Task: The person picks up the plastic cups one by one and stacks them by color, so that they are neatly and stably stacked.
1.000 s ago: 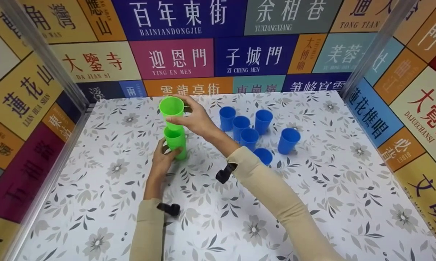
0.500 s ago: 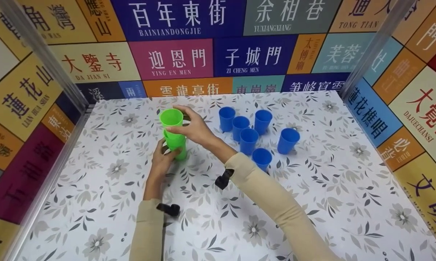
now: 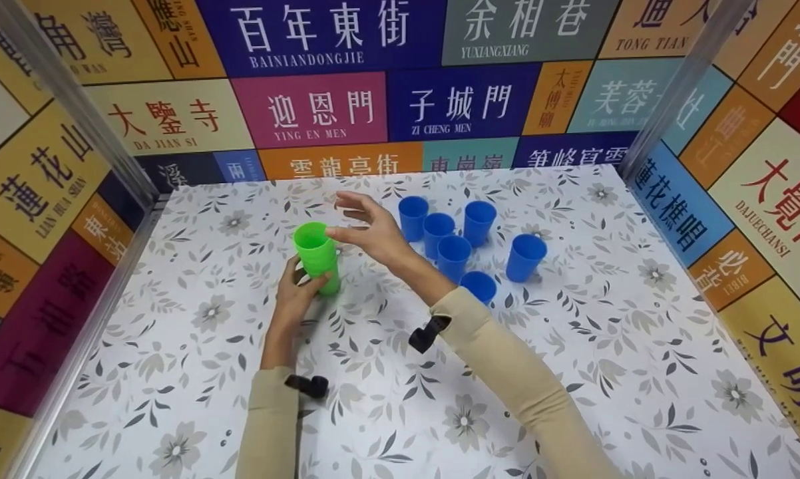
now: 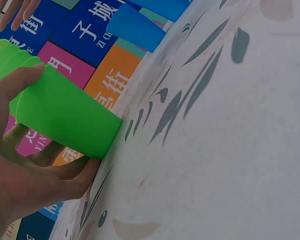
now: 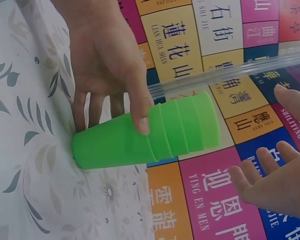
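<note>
A stack of several nested green cups (image 3: pixel 319 256) stands upright on the patterned tabletop. My left hand (image 3: pixel 295 293) grips it from the left, thumb and fingers round the lower cup; the left wrist view shows the thumb across the green wall (image 4: pixel 65 107). Just right of the stack's top, my right hand (image 3: pixel 373 233) is spread in the air, holding nothing. Seen from the right wrist, the stacked rims (image 5: pixel 185 125) lie between my left hand (image 5: pixel 107 65) and the spread fingers of my right hand (image 5: pixel 275 175).
Several blue cups stand upright to the right: a back one (image 3: pixel 413 218), a front one (image 3: pixel 478 287) near my right forearm, and one apart (image 3: pixel 526 257) at the far right. Walls with printed signs (image 3: pixel 310 110) enclose the white floral tabletop (image 3: pixel 387 412) at the back and sides.
The upper green cup came down into the lower one, forming one stack. My right hand let go of it and drew away to the right. My left hand kept its grip.
</note>
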The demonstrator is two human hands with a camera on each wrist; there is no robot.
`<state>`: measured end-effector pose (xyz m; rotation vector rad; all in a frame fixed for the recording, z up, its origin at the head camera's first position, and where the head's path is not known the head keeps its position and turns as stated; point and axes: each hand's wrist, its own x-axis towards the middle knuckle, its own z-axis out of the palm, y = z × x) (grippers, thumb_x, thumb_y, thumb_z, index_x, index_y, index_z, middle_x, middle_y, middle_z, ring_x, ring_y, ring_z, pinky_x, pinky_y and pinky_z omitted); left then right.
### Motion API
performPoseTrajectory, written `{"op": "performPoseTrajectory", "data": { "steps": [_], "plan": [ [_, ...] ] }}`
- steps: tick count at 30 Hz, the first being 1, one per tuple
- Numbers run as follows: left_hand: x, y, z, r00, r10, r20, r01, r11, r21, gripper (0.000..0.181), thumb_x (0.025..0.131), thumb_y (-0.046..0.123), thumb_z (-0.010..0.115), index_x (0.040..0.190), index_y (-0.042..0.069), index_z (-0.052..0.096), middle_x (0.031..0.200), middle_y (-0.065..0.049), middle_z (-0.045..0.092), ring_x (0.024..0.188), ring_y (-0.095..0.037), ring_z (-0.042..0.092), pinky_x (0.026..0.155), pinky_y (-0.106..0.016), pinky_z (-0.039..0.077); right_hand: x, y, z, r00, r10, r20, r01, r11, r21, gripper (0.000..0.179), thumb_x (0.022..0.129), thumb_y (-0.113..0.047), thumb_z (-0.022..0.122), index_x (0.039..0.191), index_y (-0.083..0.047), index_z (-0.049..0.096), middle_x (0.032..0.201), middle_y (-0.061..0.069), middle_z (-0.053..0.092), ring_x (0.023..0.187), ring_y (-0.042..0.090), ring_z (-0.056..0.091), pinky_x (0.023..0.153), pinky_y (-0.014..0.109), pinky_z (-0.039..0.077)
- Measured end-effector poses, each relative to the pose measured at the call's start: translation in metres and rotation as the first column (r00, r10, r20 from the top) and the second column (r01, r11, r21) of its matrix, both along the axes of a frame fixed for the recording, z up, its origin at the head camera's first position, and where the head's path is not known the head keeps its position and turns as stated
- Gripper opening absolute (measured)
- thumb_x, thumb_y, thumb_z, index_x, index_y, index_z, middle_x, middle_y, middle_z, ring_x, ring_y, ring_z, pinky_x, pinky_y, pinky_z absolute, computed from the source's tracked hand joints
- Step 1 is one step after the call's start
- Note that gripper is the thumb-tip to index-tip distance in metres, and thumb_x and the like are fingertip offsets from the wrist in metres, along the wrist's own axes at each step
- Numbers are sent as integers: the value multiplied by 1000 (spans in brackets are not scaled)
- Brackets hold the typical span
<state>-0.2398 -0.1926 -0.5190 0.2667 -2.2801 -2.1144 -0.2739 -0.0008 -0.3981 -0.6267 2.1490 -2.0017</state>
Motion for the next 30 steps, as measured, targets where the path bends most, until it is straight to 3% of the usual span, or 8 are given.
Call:
{"op": "performPoseTrajectory", "data": {
  "steps": [8, 14, 21, 30],
  "plan": [
    [0, 1, 1, 1000, 1, 15, -1, 1000, -3, 75, 90, 20, 73, 155, 19, 34, 156, -20, 40, 143, -38, 42, 113, -51, 43, 7, 31, 9, 997, -65, -51, 63, 997, -42, 64, 88, -12, 77, 147, -10, 50, 145, 12, 55, 134, 26, 53, 109, 42, 49],
    [1, 1, 1, 1000, -3, 9, 3, 1000, 1, 74, 91, 21, 73, 154, 21, 35, 156, -20, 40, 143, -37, 42, 112, -51, 44, 12, 56, 10, 990, -105, -91, 106, 994, 4, 64, 90, -20, 76, 147, -12, 49, 148, 8, 53, 138, 25, 48, 117, 52, 37],
    [3, 1, 1, 1000, -16, 3, 16, 1000, -1, 75, 92, 23, 73, 155, 20, 33, 157, -20, 38, 145, -37, 40, 114, -51, 42, 15, 91, 6, 985, -142, -96, 146, 989, 32, 63, 90, -22, 76, 146, -14, 50, 150, 4, 52, 140, 21, 46, 117, 46, 37],
    [4, 0, 6, 999, -27, 30, 27, 1000, 9, 75, 92, 22, 72, 156, 20, 32, 159, -18, 36, 147, -36, 37, 116, -50, 39, 15, 149, 3, 973, -220, -65, 218, 975, -28, 64, 92, -16, 73, 149, -9, 45, 152, 9, 48, 141, 24, 45, 118, 47, 37]
  ]
}}
